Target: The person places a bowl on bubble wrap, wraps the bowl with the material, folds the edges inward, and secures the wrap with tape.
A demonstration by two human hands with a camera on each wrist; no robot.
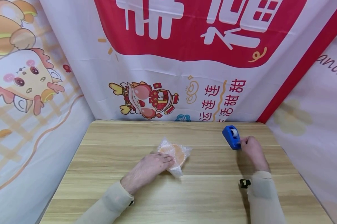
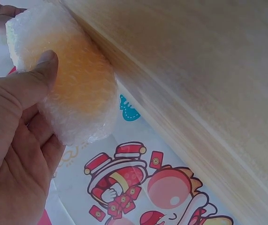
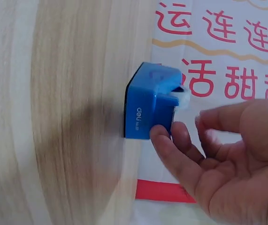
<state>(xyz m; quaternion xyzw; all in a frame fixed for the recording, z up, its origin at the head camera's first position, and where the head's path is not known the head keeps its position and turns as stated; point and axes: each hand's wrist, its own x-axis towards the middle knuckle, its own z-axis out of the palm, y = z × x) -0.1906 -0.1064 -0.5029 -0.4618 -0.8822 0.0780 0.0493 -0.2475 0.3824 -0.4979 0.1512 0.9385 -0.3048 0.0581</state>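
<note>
A round orange item (image 1: 180, 153) sits inside clear bubble wrap (image 1: 186, 151) on the wooden table. My left hand (image 1: 156, 164) grips this package at its near left side. In the left wrist view the thumb (image 2: 42, 75) presses on the wrap, with the other fingers curled behind it. At the far right stands a blue tape dispenser (image 1: 229, 138) with a pale tape roll (image 1: 234, 133). My right hand (image 1: 250, 149) is at its front end; one fingertip (image 3: 159, 132) touches its edge. Thumb and forefinger come together beside the cutter, but I cannot tell whether they pinch tape.
The wooden table (image 1: 207, 199) ends at the back against a printed red and white cloth (image 1: 162, 65). More printed cloth hangs along the left side (image 1: 25, 93) and the right side (image 1: 305, 102).
</note>
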